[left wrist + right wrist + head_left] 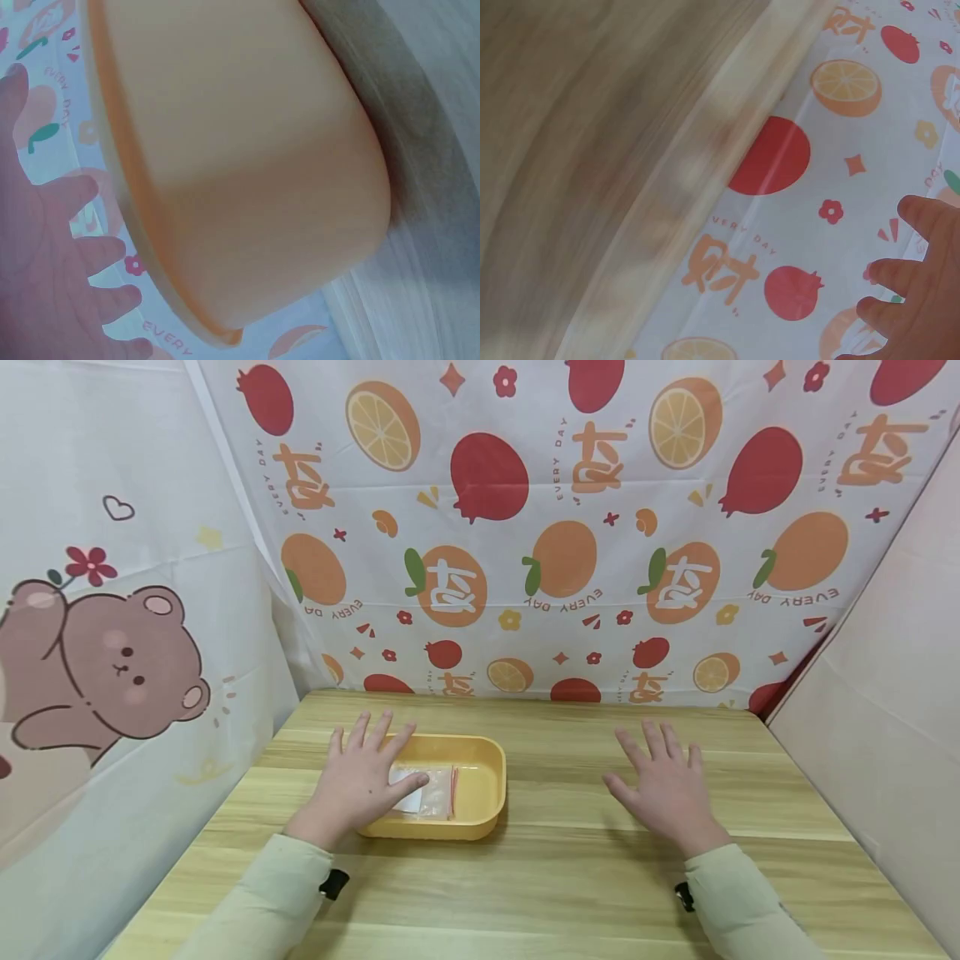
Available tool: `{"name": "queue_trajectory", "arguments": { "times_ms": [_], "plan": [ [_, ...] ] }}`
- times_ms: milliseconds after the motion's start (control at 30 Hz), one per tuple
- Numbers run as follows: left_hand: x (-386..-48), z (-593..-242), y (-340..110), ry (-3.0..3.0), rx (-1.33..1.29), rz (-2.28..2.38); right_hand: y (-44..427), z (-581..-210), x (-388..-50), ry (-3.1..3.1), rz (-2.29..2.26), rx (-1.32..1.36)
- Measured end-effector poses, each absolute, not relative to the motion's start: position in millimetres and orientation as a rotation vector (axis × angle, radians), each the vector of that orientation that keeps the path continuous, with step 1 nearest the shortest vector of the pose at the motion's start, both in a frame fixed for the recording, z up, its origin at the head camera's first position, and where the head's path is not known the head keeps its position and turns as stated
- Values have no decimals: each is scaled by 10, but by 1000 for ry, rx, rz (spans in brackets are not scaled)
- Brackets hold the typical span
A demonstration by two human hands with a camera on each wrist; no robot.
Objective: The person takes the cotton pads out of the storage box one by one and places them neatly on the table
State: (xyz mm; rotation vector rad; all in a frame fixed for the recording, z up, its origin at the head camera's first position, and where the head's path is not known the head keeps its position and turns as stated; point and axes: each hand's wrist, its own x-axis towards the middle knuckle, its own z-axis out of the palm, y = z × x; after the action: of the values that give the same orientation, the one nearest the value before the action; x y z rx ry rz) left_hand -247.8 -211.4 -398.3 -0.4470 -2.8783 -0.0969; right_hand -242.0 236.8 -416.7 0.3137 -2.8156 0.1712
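My left hand [358,783] is spread out above the left side of a yellow plastic tub [480,827], covering part of it. Inside the tub lies a clear zip bag [437,797] with a red seal strip and a white paper or label [408,799] in it; the hand hides its left part. In the left wrist view the tub's outer wall [247,165] fills the middle, and the left fingers [112,300] are beside its rim. The right hand [667,793] is over the wooden table, fingers spread, holding nothing. Its fingers [896,277] also show in the right wrist view.
A wood-grain table [570,877] lies under both hands. Behind it hangs a fruit-print cloth [622,635]. A white cloth with a bear print [127,668] borders the left, and a plain pale cloth [885,710] the right. Dark bands [334,884] sit at the wrists.
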Motion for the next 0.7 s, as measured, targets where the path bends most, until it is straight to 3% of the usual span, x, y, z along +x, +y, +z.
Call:
{"name": "queue_trajectory", "arguments": {
  "times_ms": [400,700],
  "plan": [
    [-2535,-3984,-2317,-2907,-384,-393,2212,-4138,-2406,-2823,295,404],
    [-2612,-4049,-2621,-2990,-198,-744,2050,-4118,-2388,-2780,561,528]
  ]
}}
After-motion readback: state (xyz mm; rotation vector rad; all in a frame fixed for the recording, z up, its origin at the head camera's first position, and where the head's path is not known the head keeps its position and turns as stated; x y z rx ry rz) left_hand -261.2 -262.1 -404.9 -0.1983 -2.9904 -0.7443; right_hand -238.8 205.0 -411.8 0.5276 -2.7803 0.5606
